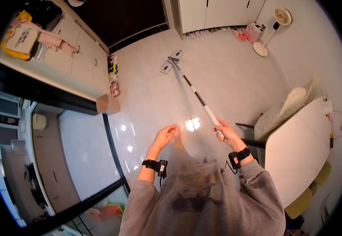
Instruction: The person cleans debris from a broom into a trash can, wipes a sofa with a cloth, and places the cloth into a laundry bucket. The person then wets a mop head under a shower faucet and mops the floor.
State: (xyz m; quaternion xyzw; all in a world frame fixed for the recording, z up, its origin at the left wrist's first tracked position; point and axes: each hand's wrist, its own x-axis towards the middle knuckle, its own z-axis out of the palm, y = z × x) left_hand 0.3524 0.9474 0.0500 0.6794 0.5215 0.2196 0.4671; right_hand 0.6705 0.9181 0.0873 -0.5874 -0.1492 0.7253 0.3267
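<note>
Clock = frame, 12 at top. Right hand [227, 133], at 3–4, is gripping the white grip of a flat mop [193, 89], fingers wrapping around it. Pole is running from the fist toward 11, its long axis lying along 11–5. Mop head [173, 60] is resting on the pale floor [234, 82] at 12; its own long axis is running 1:30–7:30, crossing the pole's line at a steep angle.

Left hand [165, 137] is hanging near 6, well apart from the mop, fingers curling inward; can't tell if it's closing fully or pinching anything.

Around it: bin [108, 104] is standing at 9–10, fan [260, 49] at 1–2, fluffy chair [271, 124] at 3, tucking against the table [301, 149].

Visibility: right palm and part of the grip are hiding behind the fingers. Mop head's underside is facing the floor, unseen; its pale plate is blending into the tiles. Left hand is covering part of the leg [180, 146]. Clothes pile [23, 39] at 10 is running into the dark border. Red-green item [107, 211] at 7 is blurring, hard to identify.
</note>
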